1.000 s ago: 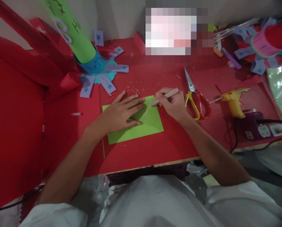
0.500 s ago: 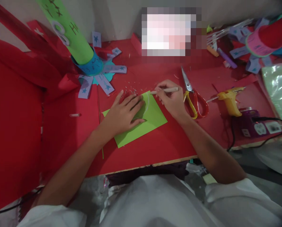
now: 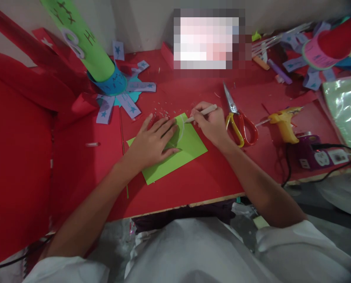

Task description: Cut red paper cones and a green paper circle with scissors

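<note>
1. Head view: right hand [image 3: 211, 125] grips pale stick [image 3: 209, 109]; long axis slants left and nearer the body, tip beside the curved line [image 3: 183, 127].
2. Left hand [image 3: 150, 146], fingers spread, rests on green sheet [image 3: 185, 155], left of line.

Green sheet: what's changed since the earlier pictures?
The green sheet has turned counterclockwise under the left hand. Nothing was taken up or let go: the right hand still holds the pale pen. The scissors and yellow glue gun stayed put.
</note>
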`<state>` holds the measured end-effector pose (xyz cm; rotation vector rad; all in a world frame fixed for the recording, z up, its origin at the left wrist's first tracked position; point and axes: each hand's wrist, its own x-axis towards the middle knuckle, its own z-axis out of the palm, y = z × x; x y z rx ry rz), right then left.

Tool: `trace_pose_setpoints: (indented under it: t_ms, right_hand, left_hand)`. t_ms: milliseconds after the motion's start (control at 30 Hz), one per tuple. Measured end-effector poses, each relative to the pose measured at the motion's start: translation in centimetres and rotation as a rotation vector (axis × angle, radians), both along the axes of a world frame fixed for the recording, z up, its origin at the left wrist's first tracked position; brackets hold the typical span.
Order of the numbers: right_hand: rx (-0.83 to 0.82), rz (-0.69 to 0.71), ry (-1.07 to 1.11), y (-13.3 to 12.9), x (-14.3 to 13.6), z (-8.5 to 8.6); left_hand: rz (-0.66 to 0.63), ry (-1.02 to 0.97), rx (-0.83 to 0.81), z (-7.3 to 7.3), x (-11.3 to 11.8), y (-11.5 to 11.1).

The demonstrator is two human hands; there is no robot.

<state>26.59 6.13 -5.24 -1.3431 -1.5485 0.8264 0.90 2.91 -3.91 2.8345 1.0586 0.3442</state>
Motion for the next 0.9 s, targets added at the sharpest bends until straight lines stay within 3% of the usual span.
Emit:
trace_pose_setpoints:
  t_ms: [900]
  right_hand:
    - [0.014,0.059,-0.046,-0.77,0.03,0.68]
  left_hand:
    - [-0.003,0.016,-0.017,0.27,0.13,-0.1]
